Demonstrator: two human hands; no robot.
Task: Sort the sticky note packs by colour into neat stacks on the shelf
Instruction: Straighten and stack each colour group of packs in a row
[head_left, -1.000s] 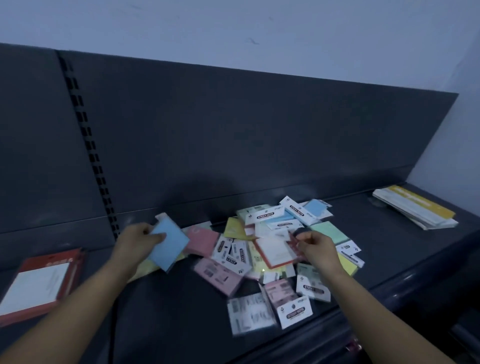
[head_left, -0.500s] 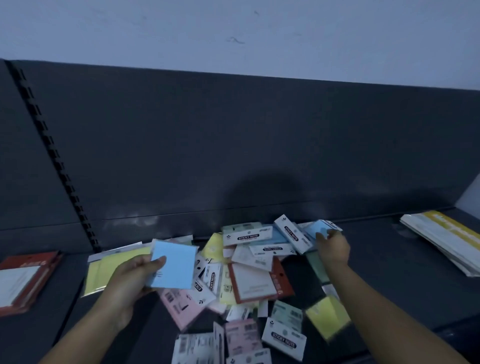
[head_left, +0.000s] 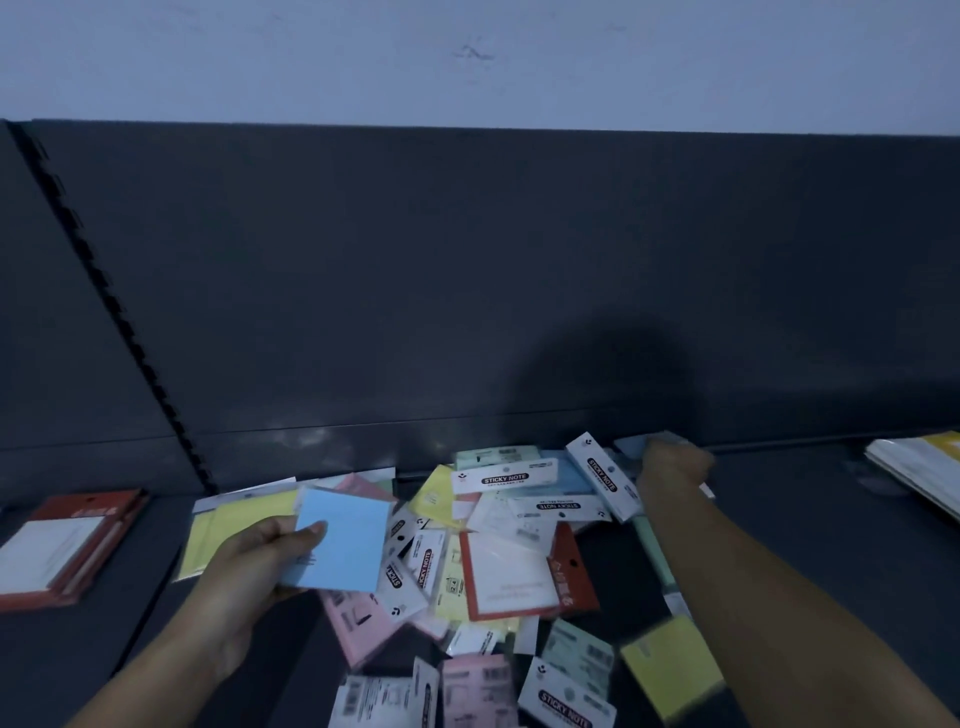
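A loose pile of sticky note packs (head_left: 498, 545) in pink, yellow, green and blue lies on the dark shelf (head_left: 810, 545). My left hand (head_left: 260, 561) holds a blue pack (head_left: 340, 543) above the pile's left side, thumb on its front. My right hand (head_left: 672, 467) reaches to the back of the pile and grips another blue pack (head_left: 636, 446) by the back panel; most of that pack is hidden by the hand. A yellow pack (head_left: 672, 667) lies under my right forearm.
Red-edged notepads (head_left: 67, 551) sit at the far left of the shelf. A large yellow sheet pack (head_left: 228, 530) lies behind my left hand. White and yellow packets (head_left: 919, 467) lie at the far right. A slotted upright (head_left: 119, 322) runs up the back panel.
My right hand has left the middle of the pile and reached to its back right, closing on a blue pack. My left hand has kept hold of its blue pack.
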